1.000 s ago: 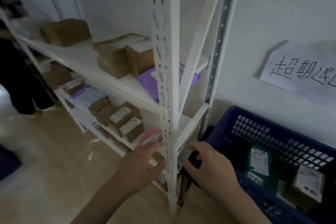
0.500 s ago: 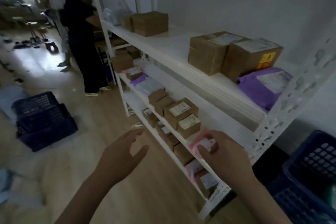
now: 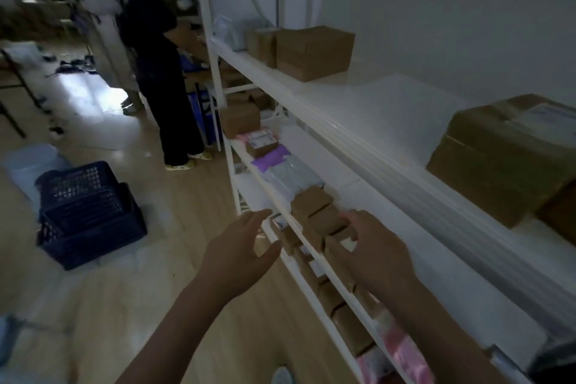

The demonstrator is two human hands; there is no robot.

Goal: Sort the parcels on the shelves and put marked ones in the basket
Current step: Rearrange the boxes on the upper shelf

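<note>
Your view has turned away from the blue basket at the right, which is now out of the frame, and it looks along the shelves [image 3: 349,134] toward the upper left. Half a second ago your right hand [image 3: 374,252] was pinching a pink parcel at the shelf edge. Now this hand is over the small brown boxes [image 3: 314,212] in the centre of the frame, on the middle shelf. Its fingers are spread and a little bent, and they touch or almost touch the box tops; I cannot tell which. I see nothing gripped in it. The pink parcel [image 3: 402,352] seems to lie at the lower right, near your right forearm, so I judge it was left on the shelf and not taken to the basket.

Your left hand [image 3: 240,256] hangs in front of the shelf edge, in the lower centre, with loose open fingers and nothing in it.

For the task, this looks like a new search: you are checking the next row of boxes for marks. Some stacked blue crates [image 3: 87,215] stand on the floor at the left, and two people stand by the shelves in the upper left.
</note>
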